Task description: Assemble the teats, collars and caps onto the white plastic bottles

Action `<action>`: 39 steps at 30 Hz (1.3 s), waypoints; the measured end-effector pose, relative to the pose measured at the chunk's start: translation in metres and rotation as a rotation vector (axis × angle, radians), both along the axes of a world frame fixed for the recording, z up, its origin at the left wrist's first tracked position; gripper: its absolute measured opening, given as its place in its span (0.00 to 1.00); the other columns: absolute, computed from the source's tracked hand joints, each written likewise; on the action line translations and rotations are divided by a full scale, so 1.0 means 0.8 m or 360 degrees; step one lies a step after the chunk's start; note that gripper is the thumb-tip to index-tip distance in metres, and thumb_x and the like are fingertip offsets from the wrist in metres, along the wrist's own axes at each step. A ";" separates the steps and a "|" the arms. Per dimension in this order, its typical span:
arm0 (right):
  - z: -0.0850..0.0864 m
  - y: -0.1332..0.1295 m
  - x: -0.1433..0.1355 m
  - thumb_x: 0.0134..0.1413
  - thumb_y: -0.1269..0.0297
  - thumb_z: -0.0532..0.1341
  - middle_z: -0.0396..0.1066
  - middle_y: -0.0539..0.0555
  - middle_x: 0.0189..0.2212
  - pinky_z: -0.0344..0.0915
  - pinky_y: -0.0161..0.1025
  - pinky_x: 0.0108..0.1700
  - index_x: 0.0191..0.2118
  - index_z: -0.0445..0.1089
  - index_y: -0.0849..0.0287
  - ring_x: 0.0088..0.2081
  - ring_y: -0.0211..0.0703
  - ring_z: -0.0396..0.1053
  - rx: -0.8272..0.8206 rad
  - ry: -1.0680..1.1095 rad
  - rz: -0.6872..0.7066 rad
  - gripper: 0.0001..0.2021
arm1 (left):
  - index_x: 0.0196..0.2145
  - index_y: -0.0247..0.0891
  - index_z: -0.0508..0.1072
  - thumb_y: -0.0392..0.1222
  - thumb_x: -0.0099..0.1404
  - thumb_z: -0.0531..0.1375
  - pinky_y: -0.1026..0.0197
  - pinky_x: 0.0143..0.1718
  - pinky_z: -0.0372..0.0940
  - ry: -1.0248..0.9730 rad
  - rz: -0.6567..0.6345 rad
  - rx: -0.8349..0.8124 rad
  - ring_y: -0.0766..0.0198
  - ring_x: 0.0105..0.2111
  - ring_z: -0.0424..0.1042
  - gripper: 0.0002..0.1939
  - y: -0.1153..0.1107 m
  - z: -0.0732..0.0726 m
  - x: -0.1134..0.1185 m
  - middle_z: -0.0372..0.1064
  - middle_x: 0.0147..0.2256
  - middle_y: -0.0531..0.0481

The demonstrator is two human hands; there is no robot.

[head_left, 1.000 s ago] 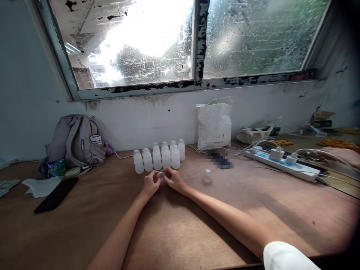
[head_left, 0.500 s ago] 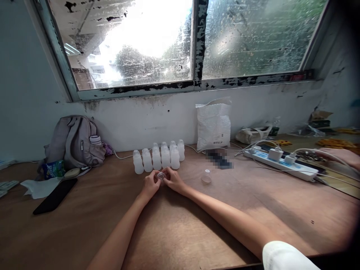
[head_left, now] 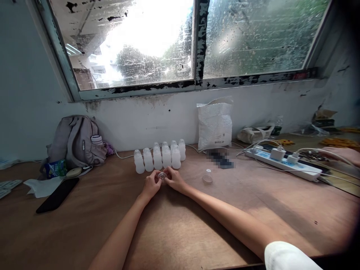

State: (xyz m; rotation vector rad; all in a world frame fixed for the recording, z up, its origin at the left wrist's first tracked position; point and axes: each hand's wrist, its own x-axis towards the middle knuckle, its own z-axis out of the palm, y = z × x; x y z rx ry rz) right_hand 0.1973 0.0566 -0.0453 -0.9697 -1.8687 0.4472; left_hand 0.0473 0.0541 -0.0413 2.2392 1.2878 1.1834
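Both my left hand [head_left: 152, 183] and my right hand [head_left: 174, 179] are closed, with fingertips pinching a small clear round plastic piece [head_left: 162, 175] from either side, low over the table. It looks like a bottle's collar or cap, too small to make out fully. Just behind my fingers stand several frosted white baby bottles [head_left: 148, 160] with clear caps, upright in two uneven rows. To the right of my right hand a clear plastic cap [head_left: 207, 180] rests on the wood, with a small white piece [head_left: 208, 170] at its far side.
A grey backpack [head_left: 74, 140] leans at the wall, left, near a black phone [head_left: 57, 195] and a white tissue [head_left: 42, 186]. A white padded bag [head_left: 215, 125] stands at the back. To the right lies a power strip [head_left: 284, 165] with cables; another person's hand [head_left: 343, 154] shows beyond.
My hands keep nearly the same pinch on the clear round piece. The whole view has shifted very slightly; the bottles and the loose cap stay in place.
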 end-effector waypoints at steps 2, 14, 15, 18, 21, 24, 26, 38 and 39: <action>0.002 -0.001 0.000 0.45 0.74 0.54 0.66 0.48 0.24 0.57 0.30 0.26 0.32 0.62 0.60 0.23 0.33 0.61 -0.0001 -0.0008 0.0013 0.06 | 0.37 0.38 0.67 0.37 0.57 0.52 0.67 0.29 0.62 0.0000 -0.0003 -0.0005 0.66 0.26 0.70 0.09 -0.001 0.001 -0.001 0.71 0.29 0.50; 0.003 -0.001 -0.002 0.49 0.68 0.54 0.66 0.50 0.22 0.57 0.31 0.26 0.30 0.63 0.61 0.23 0.34 0.61 0.0003 -0.0049 -0.0031 0.03 | 0.36 0.39 0.69 0.38 0.59 0.51 0.66 0.31 0.62 0.0049 0.0033 0.0003 0.64 0.28 0.71 0.09 0.002 -0.003 -0.002 0.72 0.29 0.50; 0.003 -0.001 -0.002 0.49 0.69 0.54 0.66 0.50 0.22 0.57 0.31 0.26 0.30 0.63 0.61 0.23 0.35 0.61 0.0004 -0.0053 -0.0032 0.02 | 0.36 0.39 0.69 0.38 0.59 0.51 0.66 0.31 0.62 0.0051 0.0036 0.0003 0.64 0.27 0.71 0.09 0.002 -0.003 -0.002 0.72 0.29 0.50; 0.001 0.000 -0.003 0.49 0.69 0.54 0.66 0.50 0.22 0.58 0.31 0.26 0.30 0.63 0.61 0.23 0.35 0.62 0.0009 -0.0065 -0.0032 0.02 | 0.36 0.38 0.69 0.37 0.59 0.52 0.66 0.30 0.62 0.0055 0.0047 0.0012 0.65 0.27 0.71 0.09 0.002 -0.002 -0.002 0.73 0.30 0.50; -0.002 0.002 -0.002 0.49 0.69 0.54 0.66 0.50 0.22 0.57 0.31 0.26 0.31 0.62 0.60 0.23 0.35 0.62 0.0018 -0.0079 -0.0036 0.02 | 0.36 0.38 0.69 0.37 0.59 0.51 0.66 0.31 0.62 0.0058 0.0058 0.0034 0.64 0.28 0.71 0.09 0.001 -0.002 -0.001 0.73 0.29 0.49; -0.004 0.003 -0.002 0.49 0.69 0.54 0.66 0.50 0.22 0.57 0.31 0.26 0.31 0.62 0.60 0.23 0.35 0.62 0.0026 -0.0088 -0.0039 0.02 | 0.35 0.38 0.69 0.37 0.59 0.51 0.66 0.31 0.62 0.0064 0.0070 0.0052 0.64 0.28 0.71 0.09 0.000 -0.001 -0.001 0.72 0.28 0.49; -0.004 0.004 -0.003 0.49 0.70 0.54 0.66 0.49 0.21 0.57 0.31 0.25 0.31 0.62 0.60 0.23 0.35 0.62 0.0029 -0.0094 -0.0039 0.02 | 0.35 0.38 0.69 0.38 0.59 0.51 0.66 0.31 0.62 0.0068 0.0078 0.0055 0.64 0.27 0.71 0.08 0.000 -0.001 -0.001 0.72 0.28 0.49; -0.005 0.004 -0.001 0.49 0.70 0.54 0.66 0.49 0.21 0.56 0.31 0.25 0.30 0.63 0.60 0.22 0.35 0.61 0.0033 -0.0114 -0.0062 0.02 | 0.33 0.38 0.69 0.38 0.58 0.52 0.67 0.28 0.61 0.0099 0.0089 0.0026 0.65 0.25 0.70 0.07 0.001 -0.003 0.000 0.71 0.25 0.51; -0.005 0.005 -0.001 0.49 0.70 0.54 0.66 0.49 0.21 0.56 0.31 0.25 0.30 0.63 0.60 0.22 0.35 0.61 0.0031 -0.0114 -0.0064 0.02 | 0.33 0.38 0.69 0.38 0.58 0.52 0.67 0.28 0.60 0.0101 0.0091 0.0025 0.65 0.25 0.70 0.07 0.001 -0.003 0.000 0.71 0.25 0.51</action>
